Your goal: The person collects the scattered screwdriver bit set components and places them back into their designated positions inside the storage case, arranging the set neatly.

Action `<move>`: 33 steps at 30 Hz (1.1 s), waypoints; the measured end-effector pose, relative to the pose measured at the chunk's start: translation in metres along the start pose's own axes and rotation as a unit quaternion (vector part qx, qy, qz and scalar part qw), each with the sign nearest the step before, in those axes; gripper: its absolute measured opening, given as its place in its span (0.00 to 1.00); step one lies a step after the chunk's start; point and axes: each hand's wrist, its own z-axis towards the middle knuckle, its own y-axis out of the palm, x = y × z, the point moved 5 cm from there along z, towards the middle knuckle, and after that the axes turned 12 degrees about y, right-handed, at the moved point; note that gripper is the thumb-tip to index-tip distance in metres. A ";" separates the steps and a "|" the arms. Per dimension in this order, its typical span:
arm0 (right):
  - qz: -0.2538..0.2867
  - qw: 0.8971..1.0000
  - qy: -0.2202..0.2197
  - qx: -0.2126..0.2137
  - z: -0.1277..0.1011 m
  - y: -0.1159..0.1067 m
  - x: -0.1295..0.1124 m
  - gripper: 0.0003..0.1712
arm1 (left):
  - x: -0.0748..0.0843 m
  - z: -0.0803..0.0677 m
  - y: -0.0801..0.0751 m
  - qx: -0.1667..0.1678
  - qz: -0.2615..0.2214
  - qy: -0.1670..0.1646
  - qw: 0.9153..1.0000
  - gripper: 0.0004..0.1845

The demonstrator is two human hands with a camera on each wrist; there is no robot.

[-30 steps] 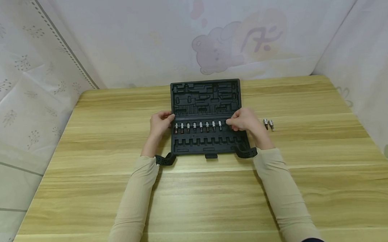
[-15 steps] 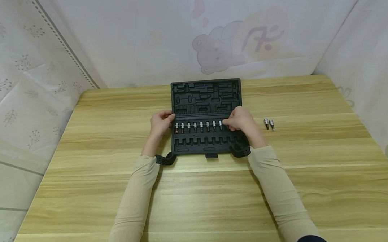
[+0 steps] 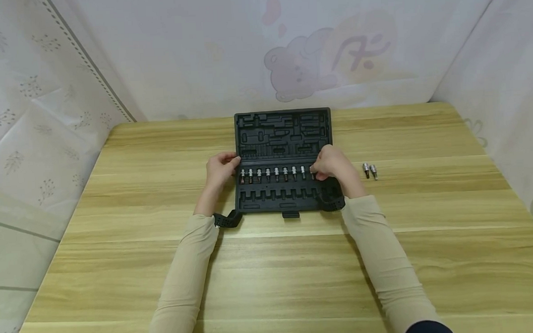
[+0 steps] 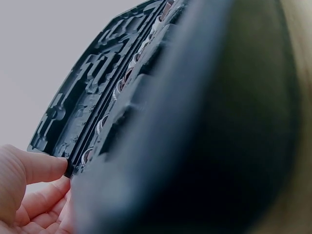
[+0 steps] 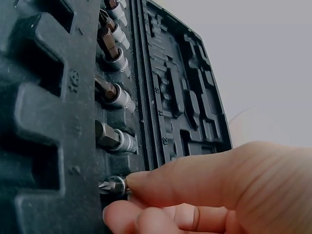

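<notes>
A black tool case (image 3: 284,160) lies unfolded on the table, with several silver bit sockets (image 3: 276,174) in a row along its near half. My left hand (image 3: 219,169) holds the case's left edge by the hinge; in the left wrist view its thumb (image 4: 46,167) lies on the rim and the fingers are under it. At the row's right end my right hand (image 3: 333,164) pinches a bit socket (image 5: 113,186) between thumb and fingers. That socket sits at its slot, its cross-shaped tip pointing toward the near side. The hand covers part of it.
Two more bit sockets (image 3: 370,171) lie on the wooden table (image 3: 429,204) right of the case. A line of notches (image 3: 283,194) runs along the case's near side, and a latch (image 3: 290,214) sticks out in front. Curtains (image 3: 176,51) stand behind the table.
My right hand has shifted left over the case, then slightly back, and a bit socket now shows at its fingertips beside the row. The left hand stays at the case's edge.
</notes>
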 end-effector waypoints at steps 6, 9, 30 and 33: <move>-0.002 1.000 -0.003 0.004 0.000 0.000 0.000 0.16 | 0.001 0.000 0.000 0.002 -0.001 0.003 1.000 0.15; -0.004 1.000 -0.021 0.005 -0.001 0.000 0.002 0.16 | 0.001 0.000 0.000 0.003 0.001 0.005 1.000 0.14; 0.103 0.992 -0.072 0.032 -0.006 -0.021 0.036 0.11 | 0.000 0.000 0.000 0.001 -0.008 0.003 1.000 0.14; 0.118 0.990 -0.068 0.033 -0.007 -0.024 0.042 0.11 | -0.001 0.000 -0.001 0.002 -0.009 0.001 1.000 0.15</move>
